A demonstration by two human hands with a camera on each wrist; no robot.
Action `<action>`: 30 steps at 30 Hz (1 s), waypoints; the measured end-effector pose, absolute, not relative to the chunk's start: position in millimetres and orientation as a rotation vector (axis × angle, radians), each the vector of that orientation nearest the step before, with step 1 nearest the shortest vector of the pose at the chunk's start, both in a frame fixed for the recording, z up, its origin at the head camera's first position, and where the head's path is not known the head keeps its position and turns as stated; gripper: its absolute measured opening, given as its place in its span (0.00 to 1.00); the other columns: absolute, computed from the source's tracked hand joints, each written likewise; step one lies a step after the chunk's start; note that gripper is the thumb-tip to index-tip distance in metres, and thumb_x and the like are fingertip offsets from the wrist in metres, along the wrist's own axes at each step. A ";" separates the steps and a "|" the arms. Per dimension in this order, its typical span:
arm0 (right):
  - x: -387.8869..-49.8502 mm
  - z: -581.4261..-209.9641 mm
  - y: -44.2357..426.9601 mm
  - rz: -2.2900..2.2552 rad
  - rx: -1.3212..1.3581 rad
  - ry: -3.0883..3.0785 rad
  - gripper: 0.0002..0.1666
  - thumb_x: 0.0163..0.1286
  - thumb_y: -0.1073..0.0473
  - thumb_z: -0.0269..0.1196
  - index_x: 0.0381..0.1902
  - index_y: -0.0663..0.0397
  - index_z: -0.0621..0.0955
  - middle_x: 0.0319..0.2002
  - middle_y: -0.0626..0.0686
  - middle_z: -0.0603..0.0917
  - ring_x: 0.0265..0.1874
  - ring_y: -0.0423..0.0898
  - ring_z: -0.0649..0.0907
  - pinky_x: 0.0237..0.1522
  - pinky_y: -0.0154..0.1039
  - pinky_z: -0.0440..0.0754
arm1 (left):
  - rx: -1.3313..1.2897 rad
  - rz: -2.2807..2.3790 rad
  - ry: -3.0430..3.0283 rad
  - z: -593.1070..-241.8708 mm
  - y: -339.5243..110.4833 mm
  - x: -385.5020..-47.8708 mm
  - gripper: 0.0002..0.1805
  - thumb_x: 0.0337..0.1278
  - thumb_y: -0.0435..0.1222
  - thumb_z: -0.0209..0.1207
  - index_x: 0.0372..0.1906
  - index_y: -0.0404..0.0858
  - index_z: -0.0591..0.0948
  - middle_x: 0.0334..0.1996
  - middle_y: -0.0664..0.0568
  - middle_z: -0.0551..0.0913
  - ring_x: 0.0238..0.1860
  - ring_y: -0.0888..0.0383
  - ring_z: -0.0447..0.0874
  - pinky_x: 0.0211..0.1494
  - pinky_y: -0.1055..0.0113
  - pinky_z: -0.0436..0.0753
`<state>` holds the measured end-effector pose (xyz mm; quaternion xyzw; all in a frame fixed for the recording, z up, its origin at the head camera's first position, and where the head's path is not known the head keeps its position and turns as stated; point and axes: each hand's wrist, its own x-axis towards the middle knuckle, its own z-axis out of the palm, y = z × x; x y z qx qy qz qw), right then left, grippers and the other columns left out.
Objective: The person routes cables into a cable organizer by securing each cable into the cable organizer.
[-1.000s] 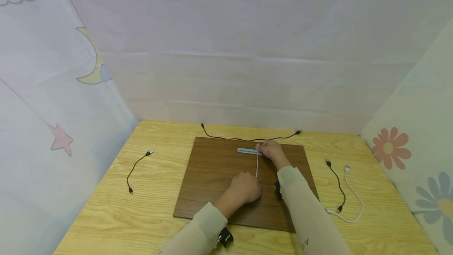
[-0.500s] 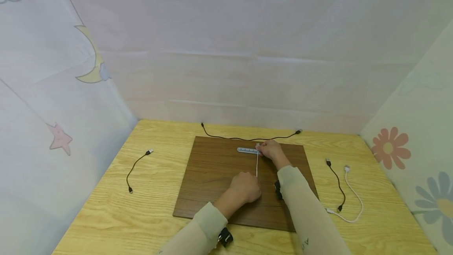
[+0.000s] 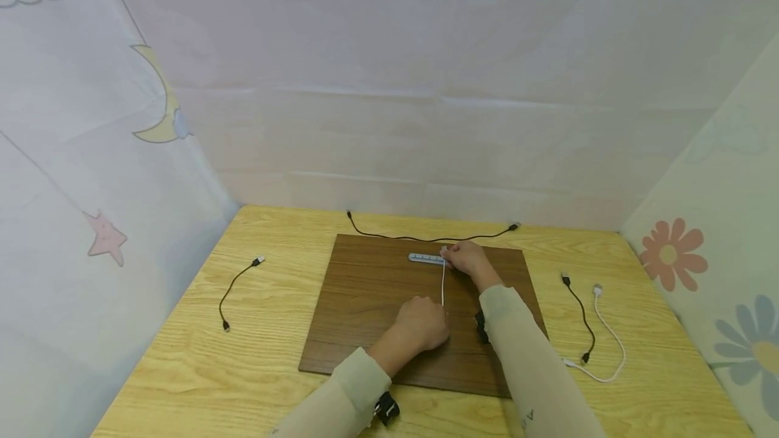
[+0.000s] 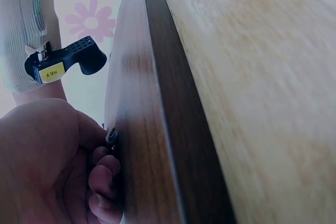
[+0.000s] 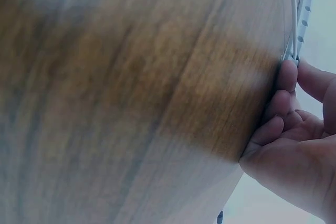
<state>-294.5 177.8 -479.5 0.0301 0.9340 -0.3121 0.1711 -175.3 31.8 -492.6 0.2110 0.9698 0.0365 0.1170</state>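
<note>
A person's left hand (image 3: 421, 323) grips the near end of a white USB cable (image 3: 442, 284) above a dark wood-grain board (image 3: 365, 296), while the right hand (image 3: 467, 257) pinches its far end at a pale cable-clip strip (image 3: 425, 259). Black cables (image 3: 236, 284) lie around the board.

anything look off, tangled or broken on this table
Nothing stands out. The held white cable runs nearly straight between the left hand and right hand, the loose cables around the brown board lie untangled, and no spill or damage shows. The right hand hides one end of the pale strip in the head view.
</note>
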 end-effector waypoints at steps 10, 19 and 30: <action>-294.1 -481.1 178.0 -0.873 0.055 2.682 0.27 0.79 0.46 0.53 0.23 0.55 0.81 0.20 0.48 0.75 0.23 0.45 0.69 0.32 0.39 0.69 | 0.681 0.098 2.857 -493.1 30.5 -173.8 0.23 0.78 0.48 0.47 0.41 0.43 0.89 0.38 0.52 0.89 0.41 0.53 0.88 0.40 0.59 0.87; -293.1 -481.6 177.9 -0.850 0.037 2.668 0.27 0.80 0.45 0.52 0.22 0.53 0.80 0.21 0.48 0.76 0.23 0.45 0.70 0.34 0.41 0.70 | 0.678 0.254 2.845 -490.6 22.7 -172.8 0.22 0.77 0.48 0.49 0.39 0.40 0.88 0.38 0.50 0.89 0.41 0.52 0.88 0.42 0.59 0.86; -291.6 -480.5 177.5 -0.856 0.034 2.661 0.26 0.81 0.45 0.52 0.26 0.54 0.80 0.26 0.51 0.78 0.26 0.46 0.72 0.36 0.42 0.71 | 0.665 0.264 2.906 -488.1 0.5 -173.2 0.19 0.74 0.52 0.52 0.40 0.44 0.85 0.33 0.51 0.87 0.34 0.53 0.87 0.28 0.58 0.82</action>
